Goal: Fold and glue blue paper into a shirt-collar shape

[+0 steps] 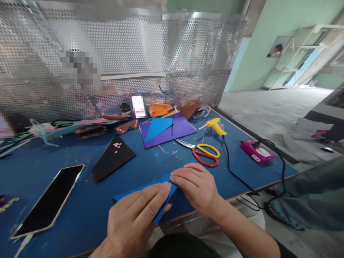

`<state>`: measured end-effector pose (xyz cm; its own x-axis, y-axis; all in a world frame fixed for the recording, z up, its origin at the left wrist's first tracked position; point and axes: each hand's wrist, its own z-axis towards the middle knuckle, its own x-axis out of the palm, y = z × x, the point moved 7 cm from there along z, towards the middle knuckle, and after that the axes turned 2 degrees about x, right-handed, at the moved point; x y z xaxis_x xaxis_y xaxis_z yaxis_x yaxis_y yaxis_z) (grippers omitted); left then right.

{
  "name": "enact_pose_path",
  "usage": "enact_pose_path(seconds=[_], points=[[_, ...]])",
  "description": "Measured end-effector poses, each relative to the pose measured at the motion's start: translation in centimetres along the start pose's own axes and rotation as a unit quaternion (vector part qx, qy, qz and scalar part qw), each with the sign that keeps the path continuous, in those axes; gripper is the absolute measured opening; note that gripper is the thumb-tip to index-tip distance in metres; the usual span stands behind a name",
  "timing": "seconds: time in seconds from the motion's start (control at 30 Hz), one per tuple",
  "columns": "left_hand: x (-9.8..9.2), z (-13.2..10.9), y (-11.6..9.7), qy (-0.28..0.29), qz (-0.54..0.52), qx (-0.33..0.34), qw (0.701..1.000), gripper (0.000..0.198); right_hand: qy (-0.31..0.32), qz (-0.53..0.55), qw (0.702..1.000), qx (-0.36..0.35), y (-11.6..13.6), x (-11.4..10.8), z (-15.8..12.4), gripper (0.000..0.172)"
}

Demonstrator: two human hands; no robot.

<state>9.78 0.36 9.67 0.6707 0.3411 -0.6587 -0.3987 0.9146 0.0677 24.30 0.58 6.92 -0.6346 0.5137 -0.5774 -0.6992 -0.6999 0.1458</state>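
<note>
My left hand [135,211] is closed on a folded blue craft sheet [172,190] at the table's front edge, its fingers lying across the top and a fingertip showing underneath. Against the same sheet, near its upper right end, the fingers of my right hand [197,187] are pressed together. Both hands cover much of the sheet. Just beyond them lie scissors [195,146] with one yellow and one red handle. A black cut piece [114,161] with small pink squares on it lies to the left.
Purple sheets [180,130] carry a lighter blue piece [159,127]. A yellow glue gun [215,126] and a magenta power strip [256,151] with black cords sit right. A phone [51,200] with a white cable lies left. A perforated metal panel [139,46] stands behind the blue table [88,211].
</note>
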Motion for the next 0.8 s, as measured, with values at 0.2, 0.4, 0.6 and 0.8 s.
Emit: enact_pose_path(seconds=[0.2,0.4,0.6,0.8], points=[[-1.5,1.5,1.8,-0.005,-0.009,-0.089,0.996,0.019,-0.016,0.077,0.995,0.066,-2.2,-0.5,1.0,0.017],[-2.1,1.7,4.8,-0.048,0.010,-0.237,0.970,0.019,-0.010,0.122,0.983,0.139,-4.5,-0.6,0.5,0.015],[-1.8,2.5,8.2,-0.011,-0.061,-0.372,0.926,0.022,0.002,0.151,0.957,0.247,-5.5,-0.8,0.0,0.017],[1.6,1.9,12.0,0.029,-0.298,-0.523,0.798,0.023,0.041,0.195,0.908,0.367,-7.4,-0.9,-1.2,0.023]])
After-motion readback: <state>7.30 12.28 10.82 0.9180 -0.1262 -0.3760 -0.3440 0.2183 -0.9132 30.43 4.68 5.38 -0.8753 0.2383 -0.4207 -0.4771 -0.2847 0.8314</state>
